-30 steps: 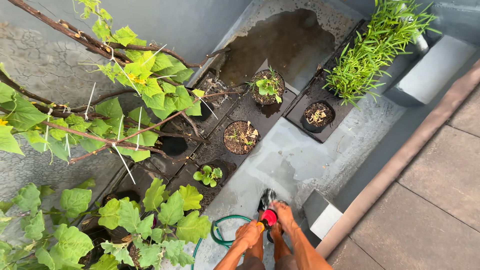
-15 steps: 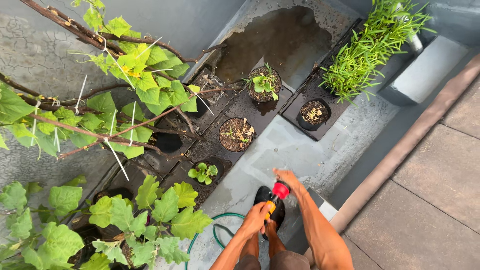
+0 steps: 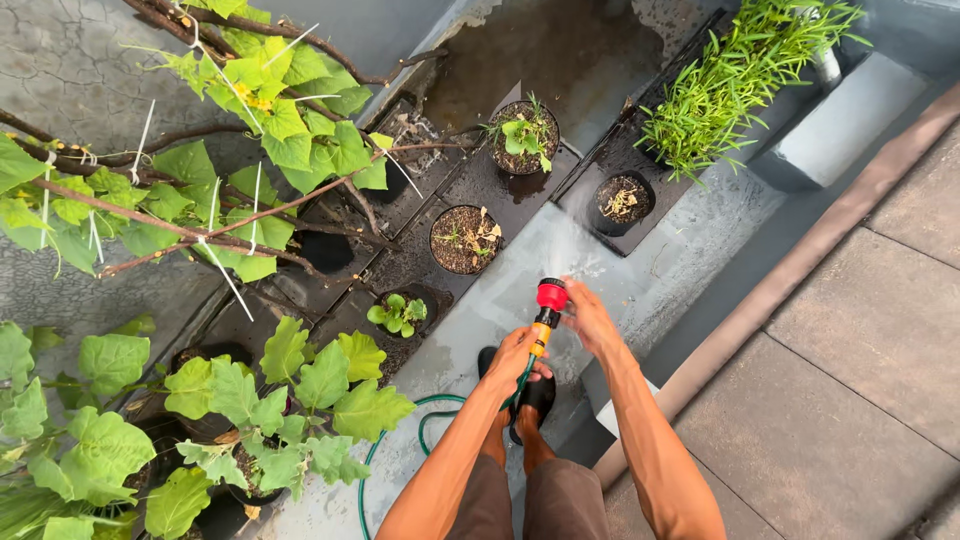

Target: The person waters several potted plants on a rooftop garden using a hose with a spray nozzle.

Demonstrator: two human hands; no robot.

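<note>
Seen from above, a person stands on a wet grey floor (image 3: 560,300) with a garden hose nozzle (image 3: 547,307) held out in front of the knees. The left hand (image 3: 513,358) has its grip wrapped tight around the orange handle of the nozzle, just behind the red head. The right hand (image 3: 590,318) sits against the right side of the red head, fingers curled at it; whether that grip is pinching the head or only resting on it cannot be told. The green hose (image 3: 400,455) runs back from the nozzle under the left forearm and loops on the floor to the left of the person's dark shoe (image 3: 532,393). A faint spray shows just beyond the nozzle, over the pale patch of floor. Left of the nozzle, near it, stands a small black pot with a green seedling (image 3: 397,313). Beyond the nozzle sits a round pot of soil with dry leaves (image 3: 465,239), and farther on a pot with a leafy young plant (image 3: 523,135). Beyond and to the right of the nozzle is a smaller black pot (image 3: 622,199), with a bushy grass-like plant (image 3: 735,85) behind it. Far left of the nozzle, broad-leaved vines (image 3: 250,130) climb on branches against a cracked wall. Right of the nozzle, a raised kerb borders brown paving (image 3: 860,380)
</note>
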